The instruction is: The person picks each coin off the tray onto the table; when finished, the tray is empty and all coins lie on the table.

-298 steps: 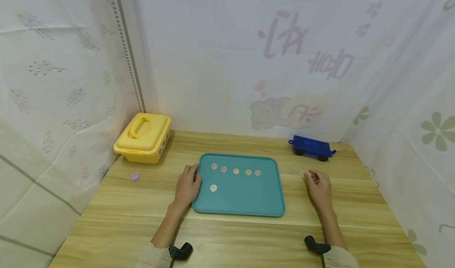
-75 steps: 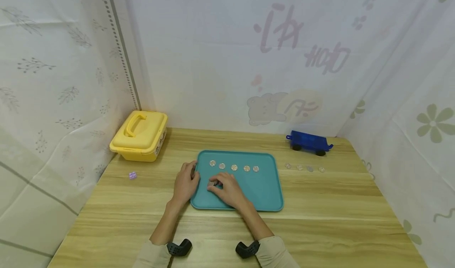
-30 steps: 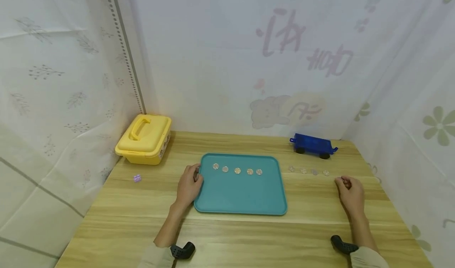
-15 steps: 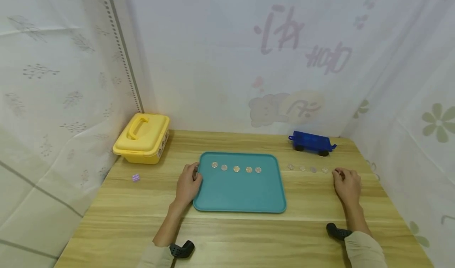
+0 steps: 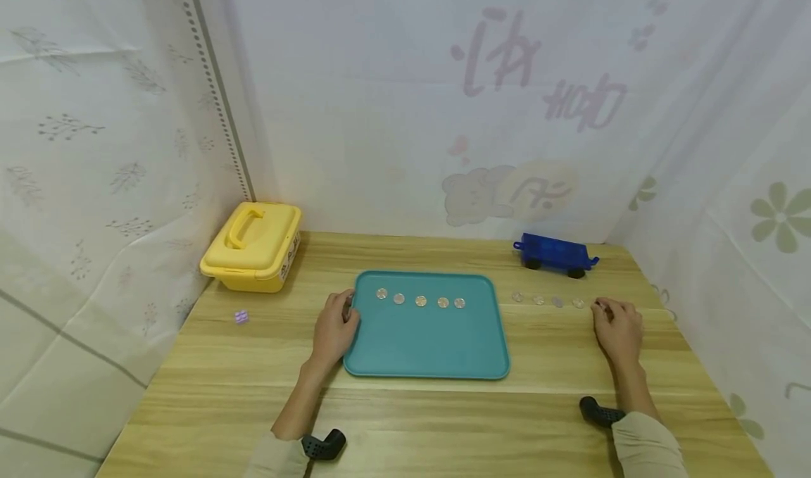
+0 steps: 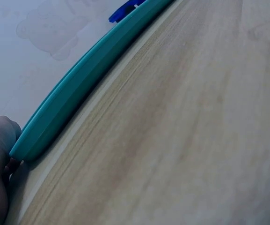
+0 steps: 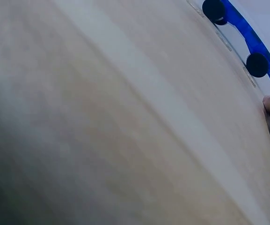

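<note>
Two hands are working well apart. With the left hand (image 5: 334, 330) I am gripping the teal tray (image 5: 431, 344) by its left edge; with the right hand (image 5: 619, 334) I am holding curled fingers low over the table (image 5: 443, 429), just beside the last of four table coins (image 5: 538, 300) lying in a row right of the tray. Whether those fingers are pinching another coin I cannot tell, since they are hiding what is under them.

I seem to be extending that row. To do it well, I should be keeping the fingertips low, matching the spacing, and letting each coin lie flat before lifting away, so that I am not nudging its neighbour. A light left grip should be enough; pulling could slide the coins inside.

The tray is holding five tray coins (image 5: 421, 300) in a line near its far edge. The yellow box (image 5: 253, 247) is sitting lidded, so its contents are staying hidden. The blue wagon (image 5: 556, 253) is standing behind the table row; I cannot make out any load.
</note>
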Demonstrator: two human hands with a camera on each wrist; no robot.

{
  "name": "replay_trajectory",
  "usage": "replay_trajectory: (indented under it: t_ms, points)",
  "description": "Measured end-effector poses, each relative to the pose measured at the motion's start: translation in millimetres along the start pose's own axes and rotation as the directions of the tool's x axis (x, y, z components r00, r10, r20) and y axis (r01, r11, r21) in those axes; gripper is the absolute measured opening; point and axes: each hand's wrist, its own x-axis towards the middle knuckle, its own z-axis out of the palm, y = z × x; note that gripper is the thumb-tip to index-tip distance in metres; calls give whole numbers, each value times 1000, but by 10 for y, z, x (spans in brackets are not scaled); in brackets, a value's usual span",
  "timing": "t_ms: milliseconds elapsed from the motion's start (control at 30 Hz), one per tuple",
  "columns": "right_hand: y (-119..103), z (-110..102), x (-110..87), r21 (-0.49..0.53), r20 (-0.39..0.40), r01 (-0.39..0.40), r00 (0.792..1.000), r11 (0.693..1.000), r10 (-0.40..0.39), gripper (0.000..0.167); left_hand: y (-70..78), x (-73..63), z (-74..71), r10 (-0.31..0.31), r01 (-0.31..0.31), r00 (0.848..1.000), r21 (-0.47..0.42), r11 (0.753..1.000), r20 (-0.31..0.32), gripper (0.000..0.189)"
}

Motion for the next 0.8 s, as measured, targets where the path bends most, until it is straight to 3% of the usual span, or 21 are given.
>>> replay_trajectory:
  t_ms: [300, 800]
  points:
    - [-9, 18, 3, 42, -67, -59, 996, 997, 62, 42, 8, 2, -9, -8, 8, 1000, 0, 1000, 10, 40]
    - [-6, 34, -6, 66, -176, -23, 984, 998, 34, 29, -16, 8, 5, -12, 12, 1000, -4, 1000, 14, 40]
